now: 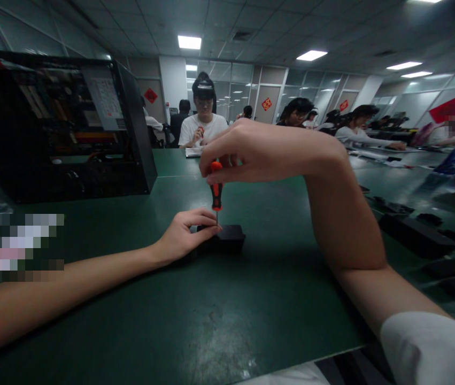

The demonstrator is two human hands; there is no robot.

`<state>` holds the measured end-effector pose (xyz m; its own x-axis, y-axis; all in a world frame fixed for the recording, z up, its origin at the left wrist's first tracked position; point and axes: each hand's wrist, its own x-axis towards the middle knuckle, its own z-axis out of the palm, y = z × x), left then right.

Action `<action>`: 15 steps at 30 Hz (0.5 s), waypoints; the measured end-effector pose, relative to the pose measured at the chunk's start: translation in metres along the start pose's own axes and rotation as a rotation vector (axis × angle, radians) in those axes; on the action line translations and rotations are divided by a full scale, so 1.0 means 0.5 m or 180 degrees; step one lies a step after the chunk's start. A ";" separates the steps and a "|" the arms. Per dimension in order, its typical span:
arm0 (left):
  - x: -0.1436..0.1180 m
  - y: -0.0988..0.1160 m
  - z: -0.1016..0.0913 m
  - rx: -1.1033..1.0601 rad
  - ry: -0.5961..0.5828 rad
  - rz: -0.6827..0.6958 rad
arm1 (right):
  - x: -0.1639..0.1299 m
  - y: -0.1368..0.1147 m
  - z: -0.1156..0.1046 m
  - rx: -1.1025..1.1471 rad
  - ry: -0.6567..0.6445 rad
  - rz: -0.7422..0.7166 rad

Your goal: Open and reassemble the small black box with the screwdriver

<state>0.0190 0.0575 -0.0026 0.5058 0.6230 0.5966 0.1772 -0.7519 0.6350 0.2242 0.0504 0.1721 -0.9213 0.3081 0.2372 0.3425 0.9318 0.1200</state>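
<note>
From the head camera, I see my right hand (251, 152) just above the middle of the frame, fingers curled tight around the top of a red-and-black screwdriver (216, 187). The tool stands upright, its thin shaft pointing straight down onto a small black block (227, 238) that sits on the green table (211, 321) at the centre of the frame. My right forearm bends down toward the lower right, ending in a white sleeve (431, 347).

My left hand (185, 232) comes in from the lower left and rests on the table, fingers bent and pinching the left end of the black block, with the fingertips right beside the screwdriver's tip.

In the upper left of the frame an open black computer case (62, 128) stands on the table, well apart from my hands. On the right edge, more flat black parts (419, 235) lie on the mat. Across the table, behind my right hand, a person in a white shirt (203, 128) sits facing me, and further people sit along the bench at the upper right.
</note>
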 end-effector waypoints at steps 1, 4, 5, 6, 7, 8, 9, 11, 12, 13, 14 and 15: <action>0.000 0.000 0.000 0.0001 0.0001 0.0000 | -0.002 -0.002 -0.002 0.0127 -0.0006 -0.0016; -0.001 -0.002 0.000 -0.0011 0.0012 0.0007 | -0.010 -0.006 -0.009 0.0436 -0.0043 -0.0028; -0.001 -0.002 0.000 -0.0017 0.0010 0.0008 | -0.012 -0.007 -0.010 0.0453 -0.0027 -0.0003; -0.002 -0.003 -0.001 -0.0020 0.0006 0.0008 | -0.013 -0.006 -0.010 0.0424 0.0012 0.0035; -0.002 -0.004 -0.001 -0.0020 -0.0001 0.0006 | -0.013 -0.006 -0.010 0.0366 0.0067 0.0083; -0.003 -0.004 -0.001 -0.0017 -0.0007 0.0005 | -0.012 -0.005 -0.009 0.0298 0.0126 0.0137; -0.003 -0.004 0.000 -0.0013 -0.0011 0.0006 | -0.010 -0.004 -0.009 0.0239 0.0166 0.0191; -0.004 -0.005 0.000 0.0002 -0.0007 0.0019 | -0.007 -0.005 -0.008 0.0181 0.0181 0.0251; -0.005 -0.004 0.000 0.0012 -0.0002 0.0032 | -0.006 -0.006 -0.008 0.0190 0.0173 0.0252; -0.005 -0.004 0.001 0.0024 0.0006 0.0050 | -0.005 -0.007 -0.009 0.0223 0.0155 0.0245; -0.006 -0.004 0.001 0.0038 0.0014 0.0072 | -0.005 -0.009 -0.010 0.0269 0.0142 0.0231; -0.006 -0.004 0.001 0.0052 0.0017 0.0096 | -0.005 -0.010 -0.012 0.0317 0.0131 0.0217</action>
<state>0.0177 0.0567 -0.0060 0.5067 0.6012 0.6179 0.1758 -0.7737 0.6086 0.2259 0.0436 0.1766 -0.8876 0.3650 0.2810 0.3821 0.9241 0.0065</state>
